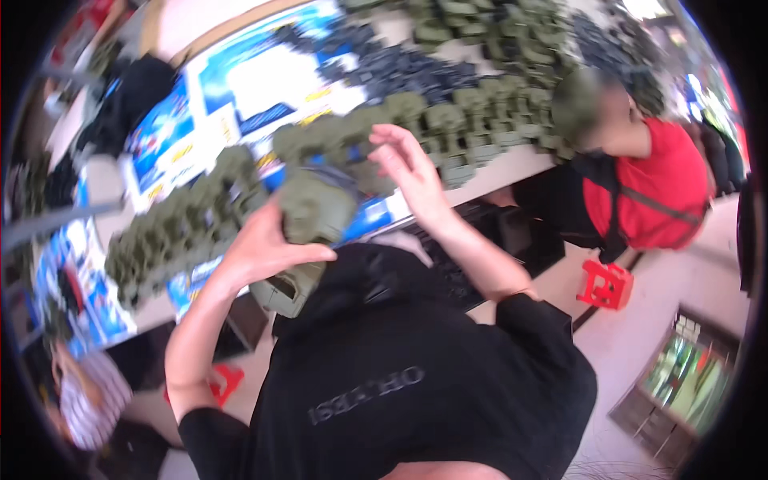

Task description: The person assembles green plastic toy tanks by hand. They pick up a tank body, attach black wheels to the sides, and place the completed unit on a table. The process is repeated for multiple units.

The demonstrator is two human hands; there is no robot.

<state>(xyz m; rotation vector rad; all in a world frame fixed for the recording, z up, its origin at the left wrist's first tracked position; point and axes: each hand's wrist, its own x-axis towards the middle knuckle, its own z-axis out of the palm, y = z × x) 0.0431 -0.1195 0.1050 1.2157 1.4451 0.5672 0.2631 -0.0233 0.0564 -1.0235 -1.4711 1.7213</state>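
Note:
My left hand is wrapped round an olive-green moulded part with a rounded top, close to the table's near edge. Its thumb stretches across the near side, and a dark band shows along the part's far rim. Below that hand is another olive-green piece; whether it belongs to the held part I cannot tell. My right hand is raised to the right of the part, apart from it, with fingers spread and nothing in them. Behind it runs a row of similar olive-green parts.
More olive-green parts line the table's left side. Dark grey pieces lie heaped at the back on blue-and-white printed sheets. A person in red sits at the right, near a red stool. Another person in stripes is lower left.

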